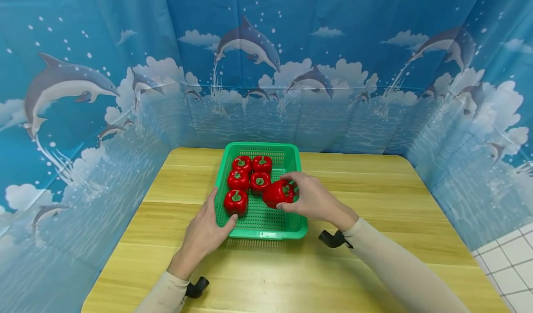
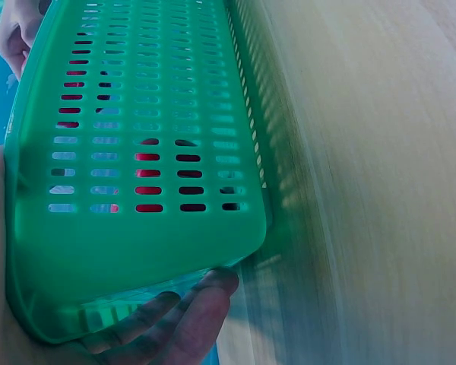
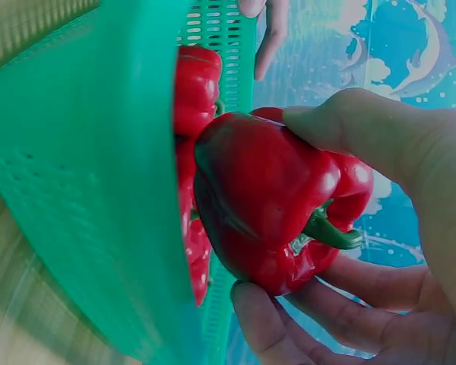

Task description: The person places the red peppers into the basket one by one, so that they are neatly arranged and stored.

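A green plastic basket (image 1: 266, 234) holds several red bell peppers, among them one at the front left (image 1: 236, 203) and one near the middle (image 1: 260, 182). My right hand (image 1: 314, 197) grips another red bell pepper (image 3: 266, 201) between thumb and fingers, over the basket's right side. That pepper is tilted, with its green stem (image 3: 330, 230) toward the palm. At the front left corner, my left hand (image 1: 206, 229) holds the basket, thumb over the rim and fingers (image 2: 201, 315) along the outside of the left wall. Peppers show through the slots of the front wall (image 2: 137, 243).
The basket stands on a wood-grain table (image 1: 366, 178). A blue curtain (image 1: 341, 118) printed with dolphins hangs behind the table and along both sides. Black wrist mounts (image 1: 331, 239) sit at both cuffs. White tiles (image 1: 510, 257) show at the far right.
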`<state>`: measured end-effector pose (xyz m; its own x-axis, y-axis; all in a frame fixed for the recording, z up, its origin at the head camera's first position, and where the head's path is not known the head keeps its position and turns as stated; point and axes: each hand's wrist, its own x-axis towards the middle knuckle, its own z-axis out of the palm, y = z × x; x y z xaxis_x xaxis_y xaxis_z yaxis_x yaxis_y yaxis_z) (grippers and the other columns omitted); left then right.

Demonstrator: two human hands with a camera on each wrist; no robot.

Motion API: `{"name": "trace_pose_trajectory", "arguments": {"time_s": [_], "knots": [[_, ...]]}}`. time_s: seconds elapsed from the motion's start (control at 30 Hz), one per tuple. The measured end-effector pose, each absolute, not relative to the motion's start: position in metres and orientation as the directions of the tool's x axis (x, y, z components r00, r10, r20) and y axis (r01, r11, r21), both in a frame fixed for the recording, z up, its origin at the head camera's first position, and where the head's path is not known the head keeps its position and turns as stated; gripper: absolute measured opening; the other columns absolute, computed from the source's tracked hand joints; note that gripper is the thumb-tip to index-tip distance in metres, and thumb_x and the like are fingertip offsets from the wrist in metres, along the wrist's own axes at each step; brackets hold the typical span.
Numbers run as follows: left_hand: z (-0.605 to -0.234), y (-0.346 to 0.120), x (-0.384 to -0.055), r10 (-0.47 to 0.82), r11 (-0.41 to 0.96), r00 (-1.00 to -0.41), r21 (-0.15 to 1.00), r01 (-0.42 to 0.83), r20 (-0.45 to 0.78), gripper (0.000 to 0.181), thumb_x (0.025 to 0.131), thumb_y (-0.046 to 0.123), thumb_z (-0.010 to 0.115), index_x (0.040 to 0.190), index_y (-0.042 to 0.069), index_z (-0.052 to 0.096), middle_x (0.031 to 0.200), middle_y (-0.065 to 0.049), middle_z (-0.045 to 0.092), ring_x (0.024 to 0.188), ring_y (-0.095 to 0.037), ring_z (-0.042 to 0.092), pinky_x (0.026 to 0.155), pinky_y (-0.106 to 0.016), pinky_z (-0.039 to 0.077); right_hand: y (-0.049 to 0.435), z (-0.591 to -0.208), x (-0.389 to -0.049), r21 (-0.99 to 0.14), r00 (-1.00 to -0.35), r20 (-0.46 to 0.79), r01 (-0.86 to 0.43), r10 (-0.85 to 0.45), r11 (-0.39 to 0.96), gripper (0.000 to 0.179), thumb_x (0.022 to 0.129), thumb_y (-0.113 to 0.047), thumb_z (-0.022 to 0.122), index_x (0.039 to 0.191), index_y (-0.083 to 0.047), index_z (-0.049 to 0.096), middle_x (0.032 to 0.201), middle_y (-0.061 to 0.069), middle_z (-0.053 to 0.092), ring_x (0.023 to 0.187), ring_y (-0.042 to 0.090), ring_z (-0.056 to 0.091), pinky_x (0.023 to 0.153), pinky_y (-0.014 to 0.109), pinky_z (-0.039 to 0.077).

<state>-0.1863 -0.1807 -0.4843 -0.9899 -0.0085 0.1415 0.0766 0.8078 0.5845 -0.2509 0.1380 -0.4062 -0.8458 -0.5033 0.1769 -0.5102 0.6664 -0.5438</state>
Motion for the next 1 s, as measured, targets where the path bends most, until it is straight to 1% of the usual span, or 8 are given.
{"name": "trace_pose_trajectory", "arguments": {"time_s": [0.2,0.33,0.53,0.67,0.7,0.8,0.9,1.0], "knots": [[-0.485,-0.181,-0.187,-0.005,0.812,-0.988,0.578,0.085,0.153,0.103,0.097,0.064,0.066,0.173,0.019,0.014,0.171,-0.018,0.039,0.128,-0.051,0.066,0.09,-0.066,0.06,0.126,-0.402,-0.257,-0.515,-0.834,0.153,-0.525,-0.529,0.678,0.075,0.084,-0.045,0.09,0.146,-0.011,0.064,0.138,0.001,0.069,0.102,0.014,0.065,0.087,0.036,0.058],[-0.486,-0.182,-0.186,-0.003,0.811,-0.988,0.578,0.088,0.154,0.104,0.096,0.066,0.065,0.173,0.018,0.014,0.171,-0.018,0.039,0.125,-0.051,0.067,0.088,-0.064,0.061,0.117,-0.401,-0.262,-0.492,-0.825,0.129,-0.535,-0.55,0.687,0.076,0.084,-0.045,0.09,0.145,-0.01,0.064,0.138,0.001,0.069,0.094,0.013,0.064,0.085,0.034,0.056],[-0.485,-0.182,-0.187,-0.003,0.814,-0.99,0.576,0.078,0.138,0.104,0.096,0.068,0.064,0.174,0.02,0.012,0.171,-0.017,0.039,0.124,-0.05,0.068,0.088,-0.064,0.061,0.105,-0.401,-0.27,-0.478,-0.802,0.111,-0.561,-0.587,0.676,0.075,0.083,-0.042,0.092,0.144,-0.007,0.065,0.136,0.002,0.07,0.089,0.011,0.063,0.075,0.029,0.056],[-0.484,-0.182,-0.186,-0.003,0.816,-0.992,0.574,0.07,0.126,0.104,0.097,0.067,0.064,0.174,0.022,0.011,0.171,-0.016,0.039,0.123,-0.05,0.069,0.088,-0.064,0.061,0.099,-0.401,-0.274,-0.47,-0.783,0.103,-0.582,-0.613,0.664,0.073,0.083,-0.04,0.092,0.143,-0.008,0.066,0.134,0.002,0.071,0.076,0.012,0.058,0.066,0.029,0.053],[-0.484,-0.182,-0.186,-0.003,0.816,-0.992,0.574,0.069,0.123,0.104,0.097,0.067,0.064,0.174,0.022,0.011,0.171,-0.016,0.039,0.125,-0.05,0.068,0.089,-0.064,0.061,0.097,-0.401,-0.275,-0.471,-0.779,0.097,-0.584,-0.619,0.661,0.073,0.083,-0.04,0.092,0.143,-0.008,0.067,0.131,0.001,0.072,0.07,0.013,0.056,0.064,0.03,0.052],[-0.484,-0.182,-0.186,-0.001,0.816,-0.993,0.574,0.069,0.121,0.104,0.097,0.065,0.065,0.174,0.022,0.01,0.171,-0.017,0.039,0.127,-0.05,0.067,0.092,-0.065,0.06,0.092,-0.401,-0.279,-0.471,-0.775,0.072,-0.581,-0.627,0.664,0.073,0.083,-0.041,0.092,0.144,-0.008,0.066,0.105,-0.002,0.076,0.06,0.011,0.052,0.063,0.03,0.051],[-0.483,-0.181,-0.186,-0.002,0.816,-0.993,0.574,0.069,0.122,0.103,0.097,0.063,0.066,0.174,0.022,0.011,0.171,-0.016,0.039,0.127,-0.05,0.067,0.091,-0.065,0.06,0.088,-0.402,-0.282,-0.465,-0.778,0.045,-0.572,-0.627,0.676,0.074,0.083,-0.041,0.092,0.145,-0.008,0.066,0.077,-0.005,0.07,0.054,0.012,0.049,0.061,0.03,0.049],[-0.483,-0.181,-0.186,-0.002,0.818,-0.992,0.571,0.072,0.127,0.103,0.097,0.062,0.066,0.174,0.021,0.012,0.171,-0.017,0.039,0.125,-0.05,0.068,0.089,-0.065,0.061,0.084,-0.404,-0.286,-0.444,-0.785,0.032,-0.566,-0.618,0.695,0.073,0.082,-0.042,0.093,0.142,-0.009,0.067,0.074,-0.006,0.066,0.062,0.012,0.052,0.061,0.029,0.049]]}}
